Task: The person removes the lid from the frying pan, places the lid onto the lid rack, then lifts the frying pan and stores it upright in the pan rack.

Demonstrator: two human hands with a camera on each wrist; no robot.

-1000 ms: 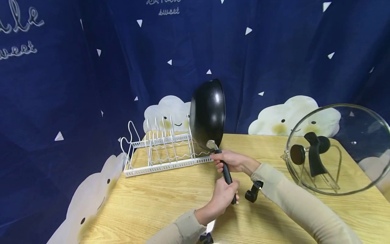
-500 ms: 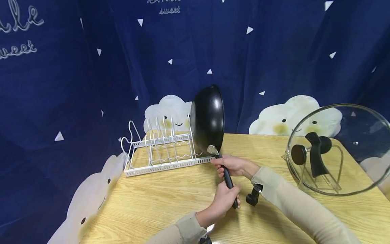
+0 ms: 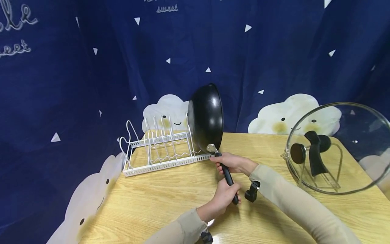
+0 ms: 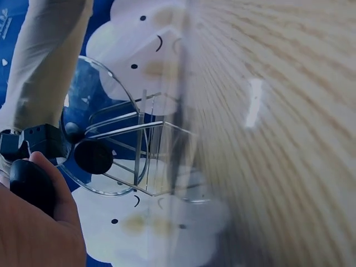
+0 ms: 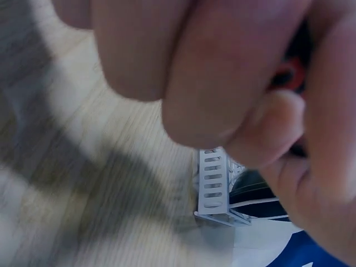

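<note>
Pan (image 3: 206, 118) | handle (image 3: 226, 176) gripped, both hands | base hidden behind rack (image 3: 161, 149)

Both hands wrapped round one black pan handle (image 3: 226, 176). Right hand (image 3: 233, 162) gripping upper end of handle, fingers curled tight, forearm in beige sleeve angling in from lower right. Left hand (image 3: 223, 198) gripping lower end, just below right hand, sleeved forearm entering from bottom.

The round clear glass lid (image 3: 338, 149) is cut off at the head view's right edge. The right hand's fingers (image 5: 222, 72) fill the blurred right wrist view, hiding the black pan handle (image 3: 226, 176).
</note>
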